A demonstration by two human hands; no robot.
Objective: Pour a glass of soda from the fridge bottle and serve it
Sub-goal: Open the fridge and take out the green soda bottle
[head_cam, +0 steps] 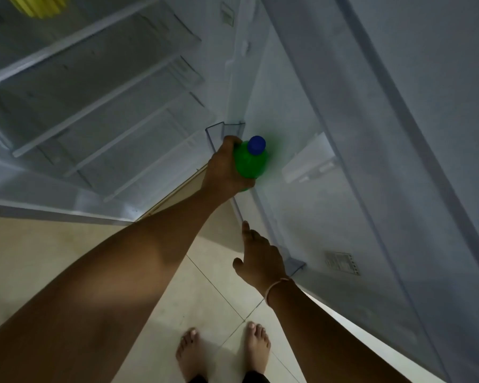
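Note:
A green soda bottle (250, 161) with a blue cap stands in the clear lower shelf (215, 132) of the open fridge door. My left hand (224, 170) is wrapped around the bottle's upper body from the left. My right hand (260, 258) rests on the front rail of that same door shelf, nearer to me, fingers spread and holding nothing. No glass is in view.
The open fridge (94, 106) with several bare glass shelves fills the left. A yellow object (39, 5) sits at the top left. The door's inner panel (371, 134) runs down the right. My bare feet (224, 352) stand on the tiled floor (53, 258).

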